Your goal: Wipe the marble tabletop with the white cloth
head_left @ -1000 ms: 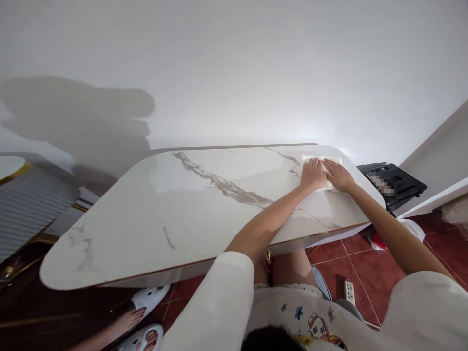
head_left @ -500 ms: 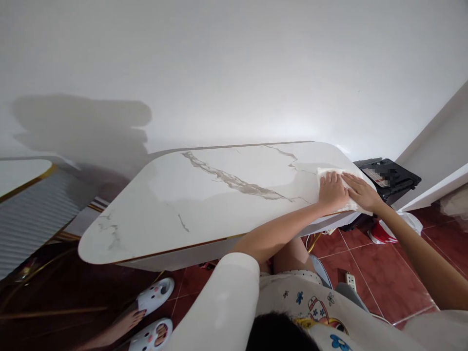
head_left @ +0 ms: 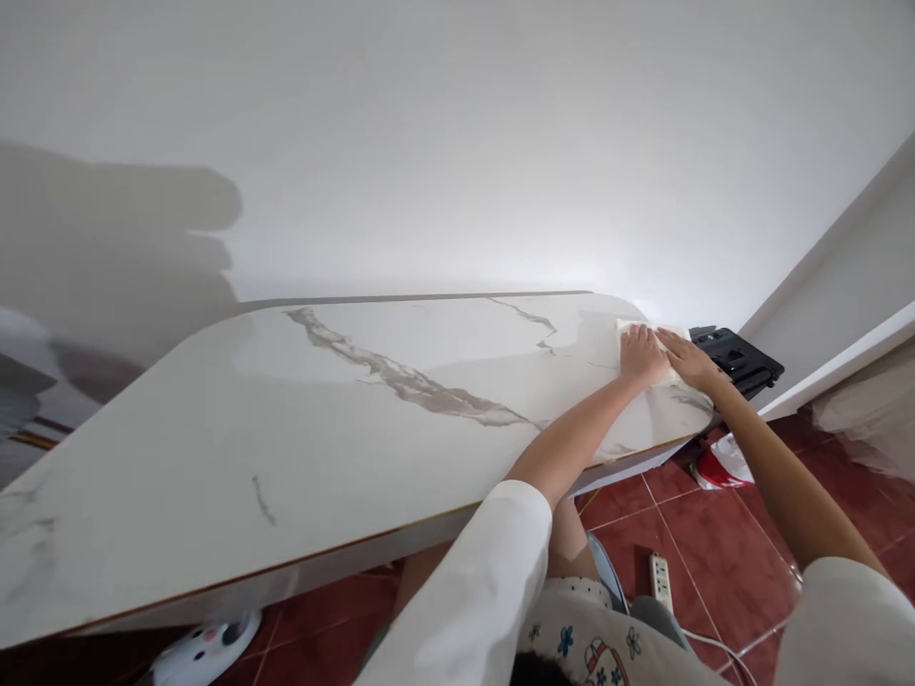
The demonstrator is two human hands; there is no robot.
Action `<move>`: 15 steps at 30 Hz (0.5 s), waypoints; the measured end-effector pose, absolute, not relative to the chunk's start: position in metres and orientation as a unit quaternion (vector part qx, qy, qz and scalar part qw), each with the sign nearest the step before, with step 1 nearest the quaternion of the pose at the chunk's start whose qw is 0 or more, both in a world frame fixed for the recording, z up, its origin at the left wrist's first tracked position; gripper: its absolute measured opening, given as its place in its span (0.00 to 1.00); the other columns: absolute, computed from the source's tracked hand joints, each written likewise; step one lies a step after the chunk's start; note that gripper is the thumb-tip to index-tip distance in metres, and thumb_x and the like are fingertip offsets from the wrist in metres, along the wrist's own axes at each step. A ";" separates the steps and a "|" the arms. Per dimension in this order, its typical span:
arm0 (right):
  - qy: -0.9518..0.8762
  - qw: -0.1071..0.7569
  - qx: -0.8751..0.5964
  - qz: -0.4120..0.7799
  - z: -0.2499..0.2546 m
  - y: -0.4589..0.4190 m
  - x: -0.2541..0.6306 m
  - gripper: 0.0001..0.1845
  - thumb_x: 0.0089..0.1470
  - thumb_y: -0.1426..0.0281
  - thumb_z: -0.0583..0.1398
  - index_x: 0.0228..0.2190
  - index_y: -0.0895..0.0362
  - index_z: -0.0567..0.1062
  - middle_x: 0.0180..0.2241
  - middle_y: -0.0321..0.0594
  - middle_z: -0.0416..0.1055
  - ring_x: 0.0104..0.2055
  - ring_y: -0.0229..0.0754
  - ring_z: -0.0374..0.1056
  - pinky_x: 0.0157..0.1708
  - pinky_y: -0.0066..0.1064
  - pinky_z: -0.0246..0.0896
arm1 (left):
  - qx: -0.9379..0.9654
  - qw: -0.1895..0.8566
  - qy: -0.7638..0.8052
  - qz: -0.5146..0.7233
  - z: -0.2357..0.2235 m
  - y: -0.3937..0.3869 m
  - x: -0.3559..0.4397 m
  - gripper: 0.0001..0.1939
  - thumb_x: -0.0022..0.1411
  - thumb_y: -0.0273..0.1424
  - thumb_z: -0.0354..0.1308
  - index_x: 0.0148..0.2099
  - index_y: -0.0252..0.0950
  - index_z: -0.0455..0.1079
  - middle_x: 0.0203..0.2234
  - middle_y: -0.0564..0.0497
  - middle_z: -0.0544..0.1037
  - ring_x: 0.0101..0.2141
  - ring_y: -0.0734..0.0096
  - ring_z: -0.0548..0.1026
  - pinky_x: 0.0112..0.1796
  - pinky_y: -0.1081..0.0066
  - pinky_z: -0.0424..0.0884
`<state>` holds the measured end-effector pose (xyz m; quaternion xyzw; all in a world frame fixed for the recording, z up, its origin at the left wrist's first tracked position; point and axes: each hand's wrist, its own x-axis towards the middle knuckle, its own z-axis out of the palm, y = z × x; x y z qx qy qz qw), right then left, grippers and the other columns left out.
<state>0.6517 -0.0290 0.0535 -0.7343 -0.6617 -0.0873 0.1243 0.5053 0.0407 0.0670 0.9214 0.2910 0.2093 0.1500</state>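
Observation:
A folded white cloth (head_left: 676, 377) lies near the right end of a white marble-patterned tabletop (head_left: 343, 457). My left hand (head_left: 642, 355) presses down on the cloth, its fingers bent against it. Close beside it on the right, my right hand (head_left: 690, 362) lies flat over the cloth with fingers stretched out, their tips near my left hand. Both palms hide much of the cloth.
Beyond the tabletop's right end stands a black case-like object (head_left: 747, 357). A red and white bag (head_left: 721, 465) and a power strip (head_left: 660, 581) rest on the red tiled floor. A white slipper (head_left: 207, 653) shows at lower left; a wall borders the far edge.
The view has shifted, so the tabletop looks larger and extends farther left. Both hands stay on the cloth, which has moved slightly back from the tabletop's front right edge.

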 end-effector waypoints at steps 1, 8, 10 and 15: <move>-0.661 0.127 -0.734 -0.085 0.054 -0.019 0.655 0.29 0.60 0.64 0.43 0.62 0.52 0.57 0.62 0.37 0.58 0.64 0.47 0.52 0.61 0.48 0.51 | 0.920 0.150 0.294 0.210 0.067 0.049 0.510 0.28 0.66 0.31 0.39 0.64 0.24 0.53 0.63 0.39 0.55 0.64 0.57 0.49 0.61 0.59 0.47; -0.645 0.119 -0.750 -0.086 0.051 0.054 0.677 0.29 0.60 0.62 0.43 0.60 0.56 0.61 0.62 0.40 0.57 0.64 0.44 0.51 0.62 0.43 0.49 | 0.921 0.138 0.298 0.211 0.065 0.118 0.531 0.26 0.66 0.31 0.39 0.64 0.27 0.54 0.63 0.41 0.56 0.63 0.59 0.50 0.61 0.59 0.48; -0.644 0.123 -0.750 -0.090 0.050 0.075 0.682 0.29 0.61 0.61 0.43 0.60 0.54 0.61 0.61 0.38 0.58 0.64 0.44 0.52 0.62 0.42 0.49 | 0.922 0.133 0.295 0.211 0.063 0.140 0.536 0.26 0.66 0.30 0.39 0.64 0.27 0.54 0.63 0.43 0.57 0.63 0.60 0.51 0.61 0.60 0.48; -0.618 0.144 -0.769 -0.077 0.052 0.122 0.679 0.27 0.61 0.62 0.46 0.59 0.55 0.64 0.60 0.40 0.60 0.62 0.46 0.55 0.60 0.42 0.52 | 0.928 0.131 0.282 0.206 0.061 0.190 0.541 0.25 0.66 0.29 0.39 0.63 0.27 0.55 0.63 0.44 0.58 0.63 0.60 0.52 0.60 0.61 0.50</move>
